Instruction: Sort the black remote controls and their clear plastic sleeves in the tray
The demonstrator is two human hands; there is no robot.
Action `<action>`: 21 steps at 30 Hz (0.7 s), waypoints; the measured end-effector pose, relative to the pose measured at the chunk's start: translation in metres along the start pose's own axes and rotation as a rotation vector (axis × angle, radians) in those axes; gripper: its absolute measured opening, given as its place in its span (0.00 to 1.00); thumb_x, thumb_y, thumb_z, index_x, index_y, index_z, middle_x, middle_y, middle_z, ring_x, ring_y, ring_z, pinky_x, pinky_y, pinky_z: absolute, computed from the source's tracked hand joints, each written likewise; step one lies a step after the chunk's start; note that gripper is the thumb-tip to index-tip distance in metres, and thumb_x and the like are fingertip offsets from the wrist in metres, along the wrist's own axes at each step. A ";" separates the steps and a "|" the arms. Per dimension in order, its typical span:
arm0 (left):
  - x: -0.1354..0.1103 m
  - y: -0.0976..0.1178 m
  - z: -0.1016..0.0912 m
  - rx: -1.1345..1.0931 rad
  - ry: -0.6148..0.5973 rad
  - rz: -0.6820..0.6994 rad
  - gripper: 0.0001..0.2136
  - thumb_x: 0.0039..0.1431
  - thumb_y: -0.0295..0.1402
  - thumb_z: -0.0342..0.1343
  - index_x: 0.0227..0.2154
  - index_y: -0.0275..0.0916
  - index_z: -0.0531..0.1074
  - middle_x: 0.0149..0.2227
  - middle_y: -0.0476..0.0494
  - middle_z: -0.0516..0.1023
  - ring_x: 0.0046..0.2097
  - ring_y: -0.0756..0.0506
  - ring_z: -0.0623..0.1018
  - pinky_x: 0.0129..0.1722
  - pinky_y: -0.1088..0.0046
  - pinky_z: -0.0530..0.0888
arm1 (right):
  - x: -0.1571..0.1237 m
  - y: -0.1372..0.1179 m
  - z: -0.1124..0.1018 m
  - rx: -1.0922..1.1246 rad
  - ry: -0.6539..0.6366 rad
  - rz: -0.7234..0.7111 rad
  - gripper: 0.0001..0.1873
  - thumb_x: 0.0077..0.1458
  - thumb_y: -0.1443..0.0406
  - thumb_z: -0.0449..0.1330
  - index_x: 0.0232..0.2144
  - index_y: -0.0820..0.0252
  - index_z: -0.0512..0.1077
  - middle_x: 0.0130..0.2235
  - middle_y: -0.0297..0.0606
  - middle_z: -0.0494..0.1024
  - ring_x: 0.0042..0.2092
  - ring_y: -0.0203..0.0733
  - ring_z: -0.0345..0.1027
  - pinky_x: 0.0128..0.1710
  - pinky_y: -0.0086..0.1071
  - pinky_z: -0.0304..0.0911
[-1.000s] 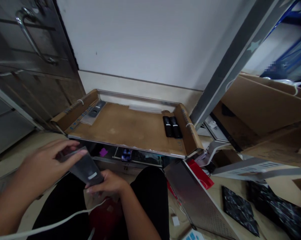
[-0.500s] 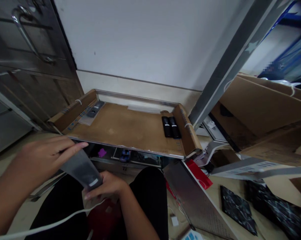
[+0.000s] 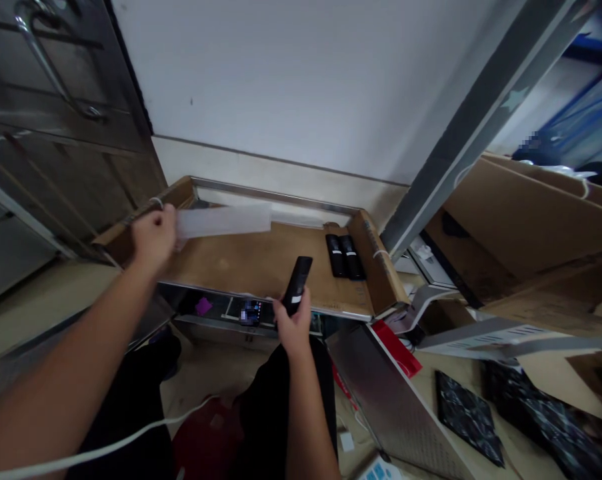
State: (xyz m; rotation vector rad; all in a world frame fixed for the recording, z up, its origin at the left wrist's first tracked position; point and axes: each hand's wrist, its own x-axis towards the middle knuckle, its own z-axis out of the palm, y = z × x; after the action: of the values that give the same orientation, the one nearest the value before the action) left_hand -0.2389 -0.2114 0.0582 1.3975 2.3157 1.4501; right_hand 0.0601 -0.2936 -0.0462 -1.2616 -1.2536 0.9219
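My left hand is closed on a long translucent plastic sleeve, which stretches out to the right over the left part of the cardboard-lined tray. In my right hand is a slim black remote control with a small white label, gripped by its lower end and tilted up above the tray's front edge. Two similar black remote controls lie side by side at the tray's right end. The tray's far left corner is mostly hidden behind my left hand and the sleeve.
Cardboard side walls bound the tray. Beneath it an open drawer holds a phone and a purple item. A metal panel and a large cardboard box stand at right. A white cable crosses my lap.
The remote control has come out of the plastic sleeve. My right hand has carried it up and right to the tray's front, while my left hand has moved forward with the sleeve.
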 end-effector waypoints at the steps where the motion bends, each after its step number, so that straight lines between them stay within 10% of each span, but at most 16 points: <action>1: -0.006 -0.003 0.021 0.011 -0.075 -0.017 0.21 0.67 0.44 0.44 0.25 0.36 0.70 0.18 0.51 0.65 0.26 0.49 0.65 0.27 0.73 0.60 | 0.009 -0.005 -0.008 -0.136 0.078 -0.095 0.32 0.56 0.55 0.58 0.59 0.61 0.59 0.47 0.46 0.75 0.45 0.45 0.72 0.45 0.38 0.69; 6: -0.019 -0.019 0.077 0.083 -0.145 0.094 0.17 0.60 0.40 0.52 0.17 0.41 0.63 0.19 0.48 0.66 0.27 0.47 0.65 0.28 0.69 0.55 | 0.072 -0.025 -0.024 -0.831 0.113 -0.257 0.38 0.61 0.64 0.53 0.69 0.70 0.49 0.58 0.59 0.66 0.57 0.56 0.65 0.55 0.43 0.63; 21: -0.011 -0.034 0.075 -0.074 -0.103 -0.009 0.18 0.59 0.45 0.51 0.18 0.41 0.67 0.17 0.50 0.64 0.25 0.47 0.65 0.28 0.69 0.57 | 0.134 -0.008 -0.022 -1.348 0.281 -0.135 0.27 0.67 0.69 0.45 0.66 0.62 0.63 0.51 0.62 0.69 0.52 0.60 0.62 0.48 0.51 0.55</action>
State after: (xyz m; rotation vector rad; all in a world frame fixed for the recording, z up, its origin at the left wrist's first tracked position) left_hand -0.2182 -0.1737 -0.0123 1.4057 2.1810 1.4112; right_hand 0.0994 -0.1675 -0.0145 -2.1524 -1.7261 -0.3719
